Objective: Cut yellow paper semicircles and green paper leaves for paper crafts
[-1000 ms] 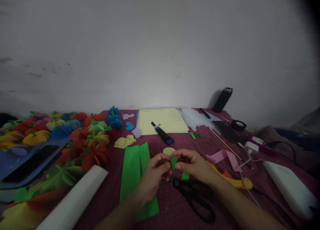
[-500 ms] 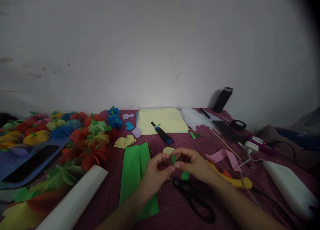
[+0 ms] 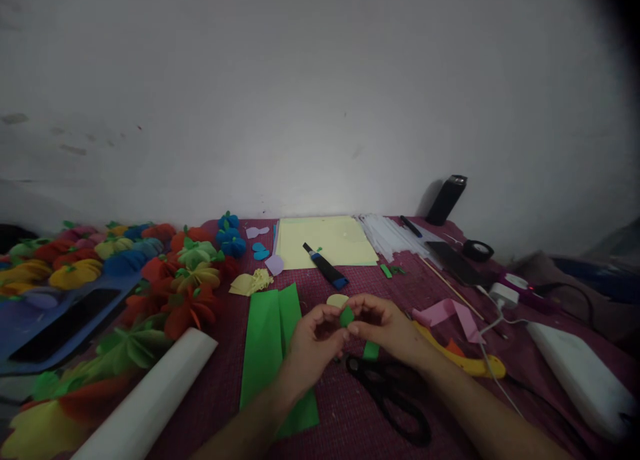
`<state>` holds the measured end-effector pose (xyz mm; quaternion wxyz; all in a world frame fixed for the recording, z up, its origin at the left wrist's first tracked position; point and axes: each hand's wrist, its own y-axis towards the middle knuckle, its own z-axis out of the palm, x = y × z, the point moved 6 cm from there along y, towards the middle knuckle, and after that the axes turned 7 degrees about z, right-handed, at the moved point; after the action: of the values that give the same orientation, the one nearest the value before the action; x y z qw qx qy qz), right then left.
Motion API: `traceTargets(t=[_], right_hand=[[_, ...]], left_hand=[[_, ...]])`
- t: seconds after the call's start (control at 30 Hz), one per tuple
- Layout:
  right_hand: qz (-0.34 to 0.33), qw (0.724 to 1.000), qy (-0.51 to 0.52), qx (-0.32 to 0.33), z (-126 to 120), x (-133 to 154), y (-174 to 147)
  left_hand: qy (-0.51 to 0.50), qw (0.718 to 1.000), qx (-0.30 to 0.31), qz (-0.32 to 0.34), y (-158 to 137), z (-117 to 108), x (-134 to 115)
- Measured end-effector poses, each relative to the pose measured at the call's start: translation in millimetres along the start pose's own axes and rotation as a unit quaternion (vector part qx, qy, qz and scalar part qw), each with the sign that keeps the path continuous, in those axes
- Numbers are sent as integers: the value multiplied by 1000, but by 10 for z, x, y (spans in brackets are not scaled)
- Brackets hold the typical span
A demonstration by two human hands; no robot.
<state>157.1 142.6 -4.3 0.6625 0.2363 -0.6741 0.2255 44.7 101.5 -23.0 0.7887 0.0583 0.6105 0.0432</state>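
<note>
A small pointed green paper leaf (image 3: pixel 347 317) is pinched between the thumb and fingers of my right hand (image 3: pixel 380 323). My left hand (image 3: pixel 313 340) meets it from the other side, its curled fingertips at the leaf's left edge; their exact grip is partly hidden. Just below my right hand lie black-handled scissors (image 3: pixel 395 407), blades mostly covered. A green paper strip (image 3: pixel 371 351) shows beside them. Under my left forearm are folded green paper sheets (image 3: pixel 263 340). Behind my fingers a pale yellow paper round (image 3: pixel 337 301) rests on the cloth.
Colourful paper pumpkins (image 3: pixel 193 267) crowd the left side, near a white paper roll (image 3: pixel 155 393). A utility knife (image 3: pixel 325 267) lies across pale yellow sheets (image 3: pixel 295 237). To the right are a yellow glue gun (image 3: pixel 475 365), pink ribbon (image 3: pixel 445 311), cables and a white power bank (image 3: pixel 580 373).
The leaf has turned between my fingers, so more of its flat face shows. Both hands stay in nearly the same place.
</note>
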Motion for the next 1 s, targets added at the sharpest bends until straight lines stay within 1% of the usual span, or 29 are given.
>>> traceTargets(t=[0.23,0.37,0.5,0.63,0.77,0.87,1.0], right_hand=[[-3,1000,31,1,-1,-12,5],[-5,1000,27,2,7,-2,5],[-7,1000,6,-6,39,33,-2],[-27,997,-62,-44,62,82,-23],[-58,980,-170,-81,70,122,-58],[-79,975,-196,-65,77,144,-83],[-62,991,-120,-19,43,131,-85]], left_hand=[[-13,1000,-12,-1,-10,-21,-31],[-15,1000,-16,3,0,-30,-32],[-10,999,-47,-5,0,-75,-13],[-8,997,-73,-10,-1,-117,14],[-59,995,-83,-18,10,-120,20],[-90,991,-99,-26,18,-139,7],[-83,990,-111,-39,20,-177,-3]])
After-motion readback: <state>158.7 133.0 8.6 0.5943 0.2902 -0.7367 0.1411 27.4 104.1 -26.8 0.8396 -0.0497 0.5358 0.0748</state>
